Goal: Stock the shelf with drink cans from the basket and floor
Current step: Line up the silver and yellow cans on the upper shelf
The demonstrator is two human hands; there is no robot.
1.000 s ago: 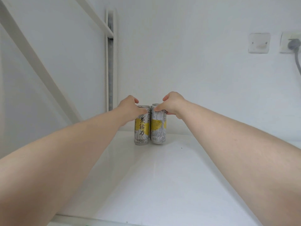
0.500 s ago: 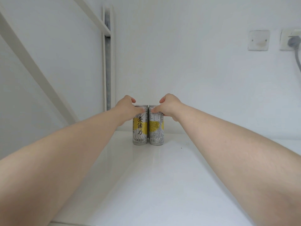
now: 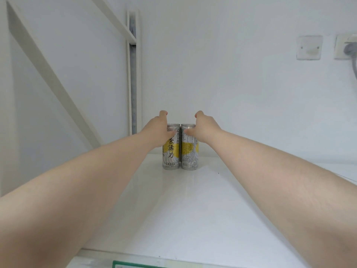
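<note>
Fingers of left hand wrapped on upper part of left can, thumb on near side, fingertip showing above can rim; grip looks loose, whether it clamps tight can't tell. Left of those fingers: white diagonal brace running down toward shelf's back left, then white upright post with grey slot, just behind and left of the hand. Left forearm comes in from lower left.

Left can stands upright on white shelf, silver with yellow patch and dark Chinese characters facing camera. Directly right of it, touching or nearly so, right can, also upright, same silver/yellow design, barcode and small print side facing camera. Both cans sit at back of shelf near white wall.

Fingers of right hand curled over top of right can, thumb pressing near-side upper label, one fingertip poking above rim. In contact with can; firmness of grip can't tell. Right forearm comes in from lower right.

Right of right-hand fingers, high on wall: blank white wall plate, then socket with grey plug and cable at frame edge. Below both arms, at shelf's front edge, a green strip, partly cut off.
</note>
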